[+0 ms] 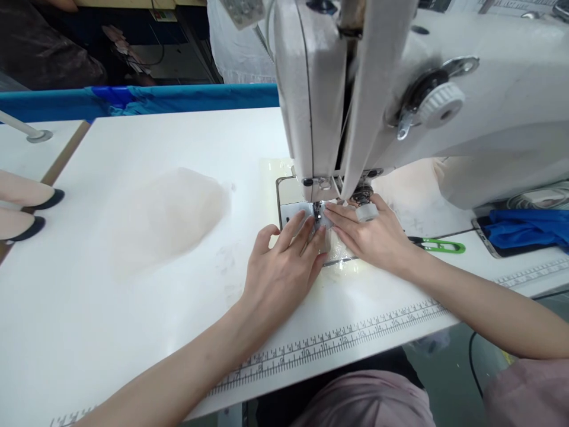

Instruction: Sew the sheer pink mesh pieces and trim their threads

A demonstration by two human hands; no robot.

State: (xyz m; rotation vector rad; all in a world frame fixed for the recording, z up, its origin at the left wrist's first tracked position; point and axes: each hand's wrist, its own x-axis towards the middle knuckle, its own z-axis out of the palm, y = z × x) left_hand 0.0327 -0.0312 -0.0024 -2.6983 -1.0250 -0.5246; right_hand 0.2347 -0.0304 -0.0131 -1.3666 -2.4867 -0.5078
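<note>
A white sewing machine (329,89) stands over the white table, its presser foot (317,210) low at the metal needle plate (291,210). Just left of and in front of the foot, my left hand (287,255) lies palm down with fingers spread. From the right, my right hand (371,234) reaches flat to the foot, fingers stretched out. A small pale, see-through piece of material (331,240) shows between my hands; its outline is partly hidden under them. Beside my right wrist are thread snips (440,245) with a green handle.
Sheer beige fabric (178,219) lies left; more pale fabric (409,190) sits under the machine arm. A printed ruler (324,347) follows the front edge. Blue cloth (528,228) covers part of a phone (489,237). Two beige pieces with black tips (26,207) enter from the left.
</note>
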